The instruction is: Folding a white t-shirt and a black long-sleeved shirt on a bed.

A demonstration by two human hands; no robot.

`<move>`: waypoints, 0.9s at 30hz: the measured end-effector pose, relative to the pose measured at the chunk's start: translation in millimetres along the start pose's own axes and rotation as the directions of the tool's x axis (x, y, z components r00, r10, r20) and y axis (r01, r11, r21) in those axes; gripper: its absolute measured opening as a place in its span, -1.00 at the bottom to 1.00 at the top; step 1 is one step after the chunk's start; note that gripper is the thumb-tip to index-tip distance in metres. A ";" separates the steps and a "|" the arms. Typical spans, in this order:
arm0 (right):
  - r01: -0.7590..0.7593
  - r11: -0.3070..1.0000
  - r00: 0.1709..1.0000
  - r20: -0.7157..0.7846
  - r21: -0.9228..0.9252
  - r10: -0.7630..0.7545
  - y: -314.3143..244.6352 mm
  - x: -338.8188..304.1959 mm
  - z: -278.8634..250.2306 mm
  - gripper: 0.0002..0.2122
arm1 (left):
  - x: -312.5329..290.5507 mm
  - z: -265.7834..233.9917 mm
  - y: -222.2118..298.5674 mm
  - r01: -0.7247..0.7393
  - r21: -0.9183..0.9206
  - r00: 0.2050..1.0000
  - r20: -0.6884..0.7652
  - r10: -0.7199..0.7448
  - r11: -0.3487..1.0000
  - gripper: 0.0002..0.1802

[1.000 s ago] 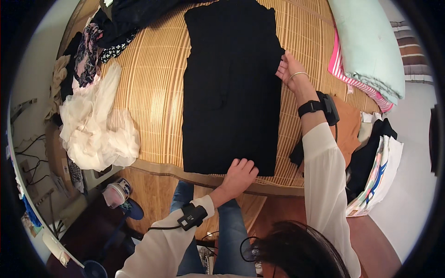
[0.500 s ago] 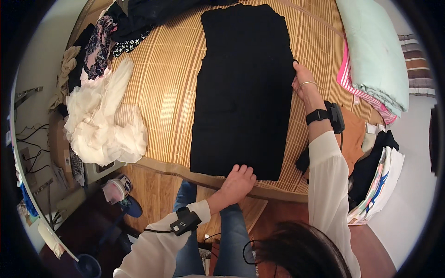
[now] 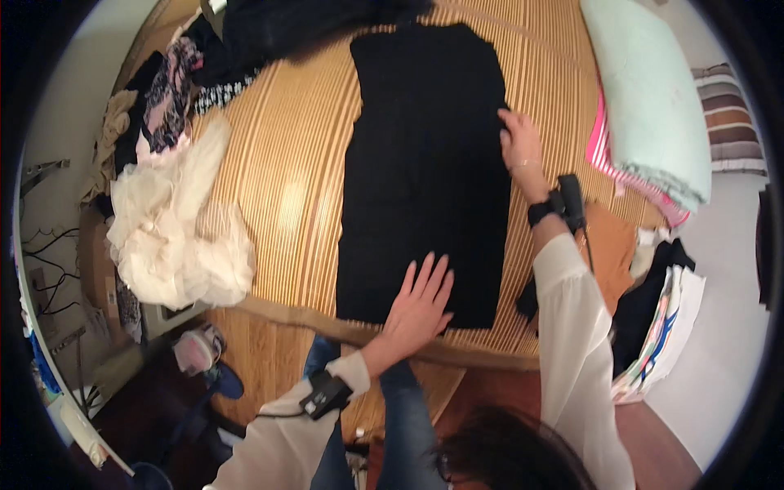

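Note:
A black garment [image 3: 420,180], long and roughly rectangular, lies flat on the woven bamboo mat [image 3: 286,188] in front of me. My left hand [image 3: 415,309] rests on its near end, open, with the palm down and the fingers spread and pointing away from me. At the garment's right edge, toward the far half, my right hand [image 3: 520,145] has its fingertips closed on the cloth. How much fabric lies between those fingers is hard to see.
Sheer cream fabric [image 3: 184,245] lies bunched on the left, with a patterned cloth [image 3: 173,94] beyond it. Dark clothing [image 3: 302,24] is at the far edge. To the right are a folded pale-green quilt [image 3: 653,106], an orange-brown cloth [image 3: 611,245] and stacked clothes [image 3: 657,318].
My left hand has slid forward from the garment's near edge onto the cloth, its fingers now stretched out. My right hand and the edge beside it have shifted slightly left.

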State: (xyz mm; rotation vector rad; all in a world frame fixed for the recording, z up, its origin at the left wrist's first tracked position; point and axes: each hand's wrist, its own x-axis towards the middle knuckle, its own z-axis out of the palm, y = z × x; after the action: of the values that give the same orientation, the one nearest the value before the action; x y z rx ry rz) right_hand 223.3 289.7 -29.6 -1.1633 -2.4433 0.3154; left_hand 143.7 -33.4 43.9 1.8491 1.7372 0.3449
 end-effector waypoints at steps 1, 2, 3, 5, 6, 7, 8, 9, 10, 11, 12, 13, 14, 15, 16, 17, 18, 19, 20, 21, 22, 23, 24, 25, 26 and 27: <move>-0.027 0.998 0.999 0.037 -0.054 0.029 8.9 -1.9 -2.2 -0.66 | -1.2 7.2 0.0 -0.025 0.003 0.999 -0.040 0.025 1.000 -0.28; -0.073 0.995 0.997 0.028 -0.065 0.075 1.7 0.4 -4.3 -0.65 | -11.2 6.4 -2.4 -0.010 -0.002 1.000 0.008 0.010 1.000 -0.28; -0.125 0.989 0.991 0.031 -0.073 0.128 -9.9 -1.2 -4.2 -0.64 | -20.9 7.9 -5.1 0.011 -0.013 0.998 0.067 -0.010 1.000 -0.27; -0.084 0.994 0.996 0.004 -0.071 0.085 -42.3 -0.7 -6.5 -0.62 | -37.0 3.6 -9.3 0.019 0.003 0.998 0.067 -0.019 1.000 -0.26; -0.055 0.995 0.998 -0.008 -0.081 0.055 -56.9 -1.2 -10.0 -0.59 | -44.7 -0.9 -9.8 0.023 0.002 0.996 0.082 -0.023 1.000 -0.26; -0.048 0.994 0.999 -0.013 -0.093 0.047 -52.9 -7.9 -9.8 -0.59 | -44.2 1.0 -7.5 0.015 -0.003 0.997 0.070 -0.015 1.000 -0.26; 0.008 0.980 0.995 0.102 -0.198 0.013 -51.3 -15.9 -5.1 -0.54 | -44.0 3.9 -6.7 -0.027 0.003 0.996 0.081 0.026 1.000 -0.26; 0.072 0.955 0.975 0.223 -0.289 -0.006 -50.9 -20.7 -0.9 -0.50 | -44.2 7.4 -6.7 -0.064 0.008 0.993 0.098 0.063 0.998 -0.26; 0.032 0.950 0.956 0.285 -0.311 0.061 -45.8 -23.4 0.3 -0.43 | -45.5 11.4 -8.3 -0.079 0.060 0.985 0.161 0.068 0.995 -0.27; 0.033 0.949 0.955 0.290 -0.314 0.063 -38.7 -23.7 2.2 -0.43 | -46.8 16.2 -12.3 -0.079 0.053 0.984 0.162 0.069 0.995 -0.27; 0.032 0.947 0.952 0.297 -0.321 0.069 -34.6 -20.2 2.6 -0.43 | -49.1 21.3 -15.2 -0.126 0.093 0.986 0.119 0.115 0.988 -0.31; 0.025 0.949 0.946 0.314 -0.315 0.079 -36.7 -20.1 4.6 -0.43 | -59.6 21.6 -16.7 -0.164 0.133 0.984 0.092 0.152 0.977 -0.35; 0.089 0.966 0.952 0.306 -0.244 -0.011 -30.0 -10.6 0.5 -0.45 | -61.9 24.5 -21.4 -0.153 0.122 0.984 0.114 0.139 0.981 -0.35; 0.186 0.959 0.962 0.240 -0.214 -0.134 -23.9 -5.8 -12.7 -0.47 | -63.2 23.7 -21.6 -0.177 0.072 0.982 0.077 0.171 0.982 -0.38; 0.162 0.969 0.968 0.221 -0.187 -0.120 -40.5 -4.3 -23.9 -0.50 | -71.5 19.8 -26.9 -0.183 0.031 0.982 0.055 0.181 0.983 -0.40; 0.177 0.962 0.974 0.179 -0.207 -0.140 -50.1 -7.6 -39.1 -0.52 | -74.3 10.0 -28.3 -0.165 -0.065 0.986 0.015 0.166 0.984 -0.44; 0.179 0.972 0.966 0.215 -0.153 -0.144 -62.3 -18.4 -52.3 -0.52 | -80.6 4.6 -35.2 -0.182 -0.066 0.983 -0.039 0.180 0.981 -0.46; 0.182 0.978 0.959 0.237 -0.105 -0.153 -71.6 -32.7 -61.6 -0.53 | -81.3 -3.7 -43.2 -0.165 -0.062 0.985 -0.052 0.162 0.984 -0.46; 0.214 0.976 0.938 0.290 -0.052 -0.190 -78.1 -58.0 -65.0 -0.53 | -88.0 -7.9 -49.3 -0.144 -0.005 0.989 -0.027 0.144 0.990 -0.44; 0.251 0.968 0.912 0.343 -0.029 -0.226 -77.8 -86.2 -74.7 -0.52 | -85.4 -2.7 -54.4 -0.145 0.036 0.989 -0.023 0.145 0.989 -0.41; 0.261 0.965 0.865 0.446 -0.006 -0.231 -84.0 -114.9 -79.2 -0.48 | -84.1 -7.8 -60.6 -0.141 0.036 0.990 -0.014 0.142 0.989 -0.41; 0.271 0.962 0.806 0.541 0.022 -0.239 -91.1 -143.0 -84.3 -0.44 | -82.5 -16.0 -65.1 -0.130 0.025 0.991 0.030 0.129 0.991 -0.37; 0.272 0.961 0.756 0.607 0.048 -0.244 -102.8 -164.5 -90.8 -0.38 | -83.9 -28.3 -71.5 -0.114 0.027 0.991 0.073 0.112 0.993 -0.34; 0.277 0.960 0.694 0.682 0.044 -0.232 -106.4 -182.1 -104.2 -0.33 | -80.5 -26.2 -76.5 -0.122 0.017 0.991 0.065 0.121 0.992 -0.34; 0.271 0.961 0.694 0.681 0.053 -0.234 -111.3 -200.5 -107.4 -0.33 | -84.0 -23.3 -84.7 -0.175 0.135 0.980 0.120 0.159 0.975 -0.31; 0.300 0.954 0.651 0.725 0.028 -0.226 -113.7 -218.0 -110.2 -0.29 | -84.8 -23.0 -89.0 -0.236 0.240 0.964 0.178 0.196 0.942 -0.28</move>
State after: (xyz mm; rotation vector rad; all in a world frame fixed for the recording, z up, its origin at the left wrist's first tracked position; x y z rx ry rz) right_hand 319.0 51.4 52.1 -0.7618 -3.3064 0.6847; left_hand 47.3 -111.5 28.6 2.2011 1.5369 0.0570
